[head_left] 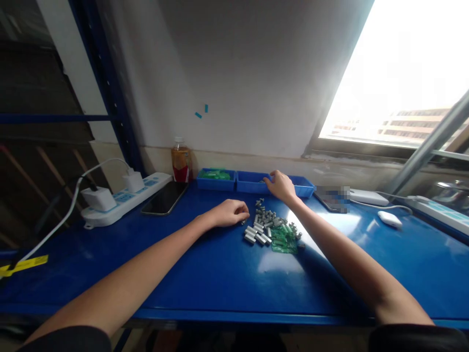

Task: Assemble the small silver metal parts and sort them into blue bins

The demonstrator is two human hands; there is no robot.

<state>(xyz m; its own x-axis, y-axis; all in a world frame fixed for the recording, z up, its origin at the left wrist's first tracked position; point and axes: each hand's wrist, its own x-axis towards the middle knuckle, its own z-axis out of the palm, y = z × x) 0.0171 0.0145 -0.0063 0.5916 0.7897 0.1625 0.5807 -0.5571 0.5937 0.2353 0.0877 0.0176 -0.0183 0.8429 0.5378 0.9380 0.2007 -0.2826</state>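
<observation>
Metal pieces (269,216) | beside left fingers (241,204) | right fingers (269,185) at bin (251,187)

The only camera, worn on the person's head, faced forward and down across the blue table (220,274), well back from the left hand (231,213) and right hand (281,186), taking in a power strip (128,198) at left and the window (399,83) at far right.

Behind a glossy blue bench (220,278) rises a greyish wall (249,98) bearing two small blue strips (206,108), lit by a glaring window (403,73) on the right, while a blue metal upright (106,83) at left borders a dark area (32,88), possibly shelving.
</observation>
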